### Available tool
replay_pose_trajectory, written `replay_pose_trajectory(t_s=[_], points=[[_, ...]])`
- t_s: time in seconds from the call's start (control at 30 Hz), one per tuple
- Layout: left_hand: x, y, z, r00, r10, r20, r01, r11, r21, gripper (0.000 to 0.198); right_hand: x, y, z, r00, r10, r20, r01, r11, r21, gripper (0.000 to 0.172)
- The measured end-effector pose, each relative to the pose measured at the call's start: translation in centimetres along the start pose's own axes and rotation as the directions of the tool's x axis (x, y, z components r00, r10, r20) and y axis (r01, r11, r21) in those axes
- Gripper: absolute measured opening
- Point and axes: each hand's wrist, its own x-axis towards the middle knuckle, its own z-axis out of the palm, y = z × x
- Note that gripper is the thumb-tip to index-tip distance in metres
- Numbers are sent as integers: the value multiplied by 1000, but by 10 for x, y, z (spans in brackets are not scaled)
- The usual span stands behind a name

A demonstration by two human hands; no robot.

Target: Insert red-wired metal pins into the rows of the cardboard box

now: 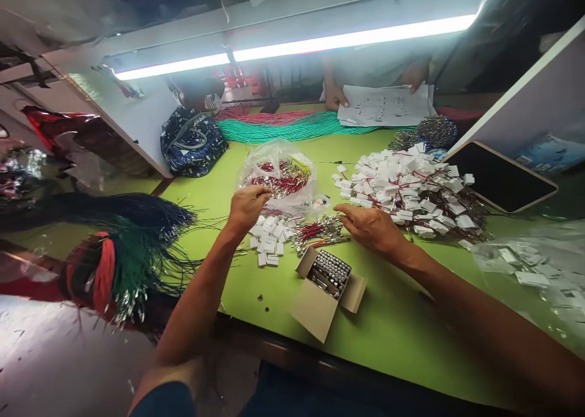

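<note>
My left hand [247,210] is closed in a pinch in front of a clear plastic bag [308,200] that holds short red wires [286,179] with metal ends. What lies between its fingertips is too small to make out. My right hand [372,227] reaches in from the right, its thumb and forefinger apart. Its fingertips are beside a small heap of red leads with metal terminals [315,231]. Loose white plastic housings [269,237] lie between the hands. Nearer to me stands an open cardboard box [320,310] packed with glass-and-metal tubes that look like fuses [331,270].
At right is a big pile of white housings on wires [402,185], beside a dark tablet [500,176]. Blue and green wire bundles [132,258] hang at left. Behind lie teal wires [283,127] and a patterned cloth bag [194,142]. Another person's hands hold papers [386,105].
</note>
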Motion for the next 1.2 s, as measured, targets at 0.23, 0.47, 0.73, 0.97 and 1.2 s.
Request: replay_pose_trajectory(t_s=[0.23,0.47,0.73,0.97,1.2], points=[[69,-4,38,967,-233,106,171,896,409,14,-30,-42,-34,937,-345,-60,350,925,145,25],[76,-12,44,956,-259,138,188,902,388,5,-48,-67,-27,854,-503,134,497,864,75,21],[74,-3,28,996,-35,85,33,999,32,22,-39,-73,-26,760,-551,344,563,823,75,15],[52,23,13,998,30,-52,-59,644,-763,8,-34,-77,-23,745,-547,382,564,822,76,15],[-10,37,-5,992,-92,87,115,373,-921,17,-37,-74,-35,731,-520,441,532,840,108,15]])
